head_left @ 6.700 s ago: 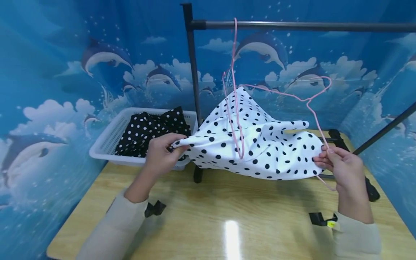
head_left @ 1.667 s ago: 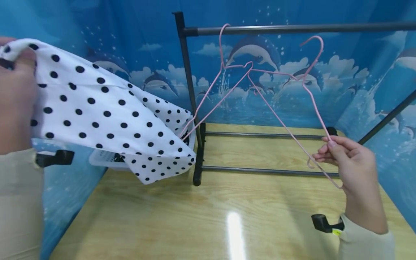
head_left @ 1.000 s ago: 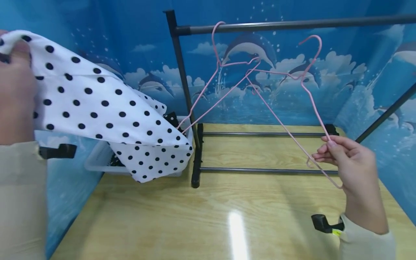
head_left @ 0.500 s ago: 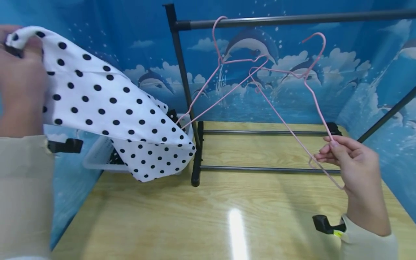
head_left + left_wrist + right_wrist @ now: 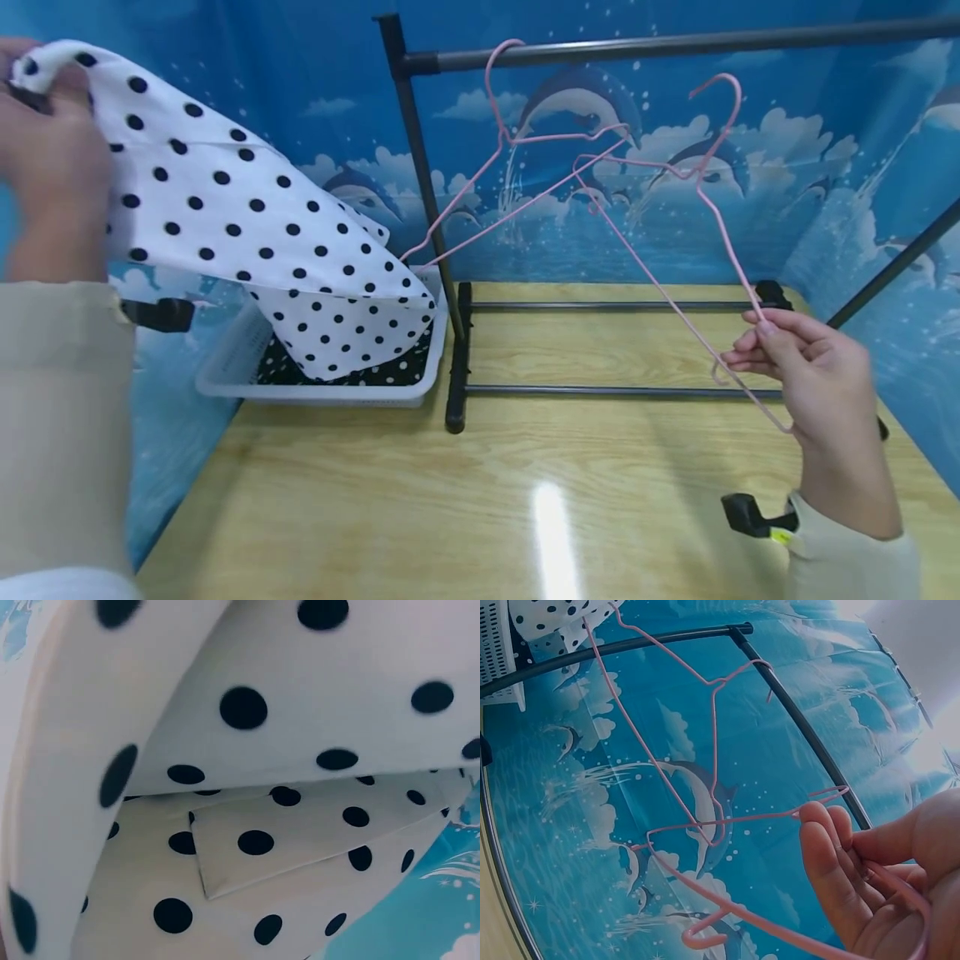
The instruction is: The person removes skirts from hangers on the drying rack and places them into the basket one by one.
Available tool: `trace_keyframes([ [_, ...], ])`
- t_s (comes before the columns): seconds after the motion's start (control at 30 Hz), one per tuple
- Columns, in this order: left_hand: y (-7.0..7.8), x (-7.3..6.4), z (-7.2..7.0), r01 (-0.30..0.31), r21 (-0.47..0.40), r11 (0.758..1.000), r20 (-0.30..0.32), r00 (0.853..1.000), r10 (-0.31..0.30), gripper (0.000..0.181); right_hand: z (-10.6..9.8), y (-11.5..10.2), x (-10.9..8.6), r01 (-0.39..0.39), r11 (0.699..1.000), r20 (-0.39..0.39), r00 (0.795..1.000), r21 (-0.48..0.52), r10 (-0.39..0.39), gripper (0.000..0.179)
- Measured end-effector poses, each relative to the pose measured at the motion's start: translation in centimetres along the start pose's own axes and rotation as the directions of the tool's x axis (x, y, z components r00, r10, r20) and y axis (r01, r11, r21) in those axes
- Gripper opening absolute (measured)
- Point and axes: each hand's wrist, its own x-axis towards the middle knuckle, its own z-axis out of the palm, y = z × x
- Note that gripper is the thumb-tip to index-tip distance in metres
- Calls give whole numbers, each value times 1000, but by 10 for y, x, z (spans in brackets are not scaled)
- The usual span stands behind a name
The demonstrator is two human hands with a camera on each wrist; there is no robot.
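At the upper left my left hand (image 5: 56, 158) grips a white cloth with black dots (image 5: 255, 204). The cloth stretches down to the right, its lower corner hanging over the basket. Its folds fill the left wrist view, where a stitched flap or patch (image 5: 255, 844) shows. On the right, my right hand (image 5: 825, 375) pinches a bare pink wire hanger (image 5: 720, 221) by one arm, hook up. A second pink hanger (image 5: 555, 136) hangs from the rack's bar; its left end meets the cloth's edge, and I cannot tell whether it goes inside. The two hangers cross in view.
A white plastic basket (image 5: 225, 367) with black white-dotted cloth (image 5: 390, 373) stands at the table's left. The dark clothes rack (image 5: 675, 37) stands on the wooden table (image 5: 450, 500). A dolphin-print curtain (image 5: 862, 150) surrounds it.
Since the oldest frame, the white cloth has left my right hand and moved left with my left hand. Lately that hand has risen slightly, lifting the cloth's lower corner and uncovering more basket.
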Motion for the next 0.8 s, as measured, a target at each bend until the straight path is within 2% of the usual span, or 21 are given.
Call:
trace_keyframes([
  [0.3,-6,-13,9,-25,71,997,-36,999,27,29,4,3,1,-11,1000,2,1000,7,11,19],
  [0.5,-27,-11,12,5,173,985,0,1000,-5,36,5,4,2,-28,1000,3,1000,11,27,22],
  [0.73,-50,-6,10,112,174,978,76,989,-126,40,6,7,2,-49,999,-10,999,-16,48,24],
  [0.8,-56,-5,9,125,205,971,79,986,-144,41,6,8,2,-49,999,-11,999,-10,48,24],
])
